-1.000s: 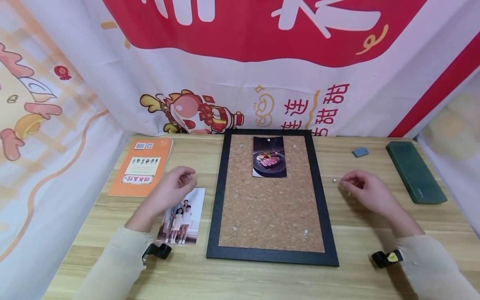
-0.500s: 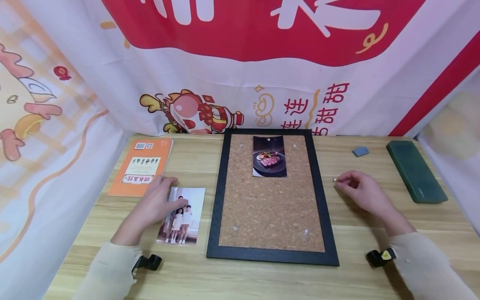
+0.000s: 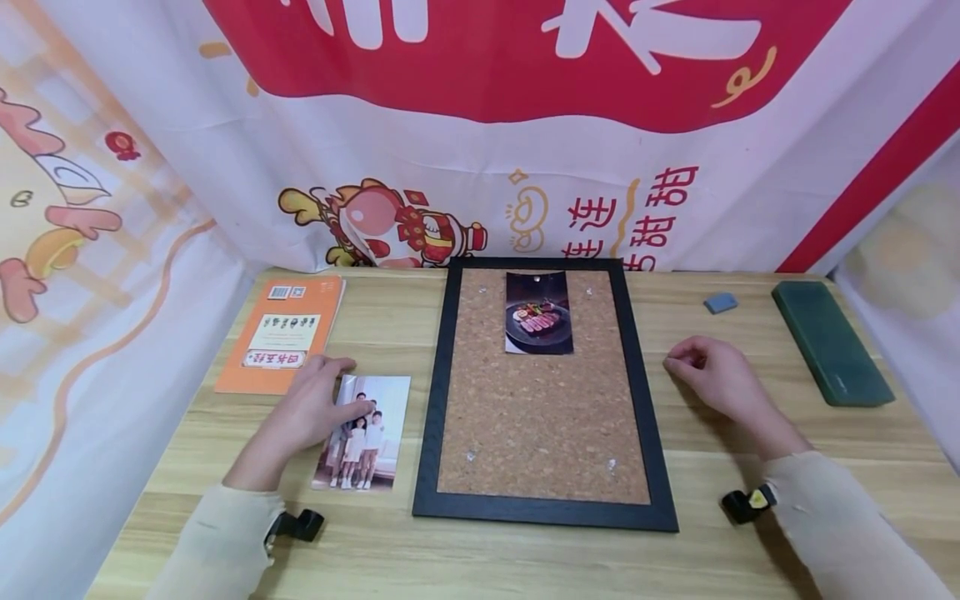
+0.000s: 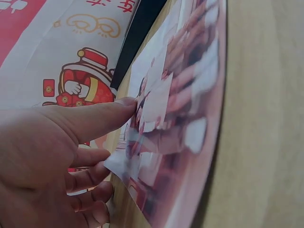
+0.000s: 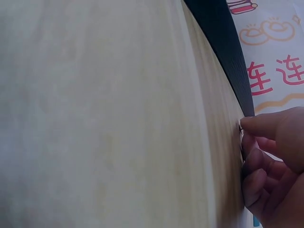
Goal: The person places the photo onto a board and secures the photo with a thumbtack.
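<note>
My left hand (image 3: 303,412) is at the left side of a glossy family photo (image 3: 378,446) lying on the table. Its thumb rests on the picture's face, while the curled fingers meet the edge, seen close in the left wrist view. Right of the corkboard, my right hand (image 3: 716,375) pinches a small pushpin (image 5: 241,128) between thumb and forefinger; the fingertips mostly cover it. The black-framed corkboard (image 3: 540,417) lies between both hands. A photo of a plated meat dish (image 3: 538,312) hangs on its upper part under one pin.
An orange book (image 3: 277,333) lies at the back left. A small blue-grey block (image 3: 721,303) and a long green case (image 3: 832,342) are at the back right. Clear pins (image 3: 471,456) stick in the corkboard near its corners. A printed curtain (image 3: 487,150) hangs behind the table.
My left hand has come down and left, its thumb onto the family photo. The right hand has moved left to the loose pushpin and taken it between its fingertips.
</note>
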Tool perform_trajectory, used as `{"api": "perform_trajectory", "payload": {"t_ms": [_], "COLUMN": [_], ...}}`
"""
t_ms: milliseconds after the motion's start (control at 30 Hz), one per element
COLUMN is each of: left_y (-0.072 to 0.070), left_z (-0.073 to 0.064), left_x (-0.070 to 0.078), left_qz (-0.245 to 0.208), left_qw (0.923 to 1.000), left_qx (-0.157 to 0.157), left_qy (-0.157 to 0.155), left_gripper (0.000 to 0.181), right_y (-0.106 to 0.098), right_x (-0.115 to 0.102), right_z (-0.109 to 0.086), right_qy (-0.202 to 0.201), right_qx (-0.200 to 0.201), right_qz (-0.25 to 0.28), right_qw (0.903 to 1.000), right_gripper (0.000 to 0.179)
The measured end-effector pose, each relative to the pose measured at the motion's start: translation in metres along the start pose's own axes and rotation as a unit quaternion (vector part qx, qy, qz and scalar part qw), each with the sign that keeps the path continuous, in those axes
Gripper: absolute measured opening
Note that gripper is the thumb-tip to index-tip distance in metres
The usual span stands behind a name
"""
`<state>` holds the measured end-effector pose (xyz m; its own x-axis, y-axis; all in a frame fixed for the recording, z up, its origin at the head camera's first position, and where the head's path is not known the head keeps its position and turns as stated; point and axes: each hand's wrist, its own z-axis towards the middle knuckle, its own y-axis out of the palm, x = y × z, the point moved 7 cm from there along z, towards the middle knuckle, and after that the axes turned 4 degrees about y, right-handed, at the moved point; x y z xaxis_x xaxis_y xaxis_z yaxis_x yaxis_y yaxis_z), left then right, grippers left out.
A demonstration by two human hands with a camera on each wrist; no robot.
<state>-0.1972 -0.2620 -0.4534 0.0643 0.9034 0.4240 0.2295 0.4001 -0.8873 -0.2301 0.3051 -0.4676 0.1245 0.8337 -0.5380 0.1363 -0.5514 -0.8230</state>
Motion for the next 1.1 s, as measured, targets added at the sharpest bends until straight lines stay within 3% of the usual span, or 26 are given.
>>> {"api": "perform_trajectory", "payload": {"t_ms": [467, 867, 1100], "left_y": [0.003, -0.008, -0.02], "left_z": [0.0, -0.005, -0.009], "left_x": [-0.004, -0.007, -0.01], "left_qz": [-0.051, -0.067, -0.08], "left_qw": [0.9986, 0.9973, 0.9958], "left_qx": [-0.015, 0.026, 0.044], "left_qy": [-0.008, 0.014, 0.01], "left_gripper": [0.072, 0.055, 0.034], "right_y": [0.003, -0.001, -0.006], "right_x": [-0.003, -0.004, -0.008], "right_z": [0.003, -0.003, -0.01], "right_qy": [0.011, 0.009, 0.008], "right_qx": [0.0, 0.019, 0.017], "right_qz": [-0.003, 0.023, 0.061], "right_qw": [0.9999, 0.9995, 0.998], "right_gripper": [0.022, 0.021, 0.015]}}
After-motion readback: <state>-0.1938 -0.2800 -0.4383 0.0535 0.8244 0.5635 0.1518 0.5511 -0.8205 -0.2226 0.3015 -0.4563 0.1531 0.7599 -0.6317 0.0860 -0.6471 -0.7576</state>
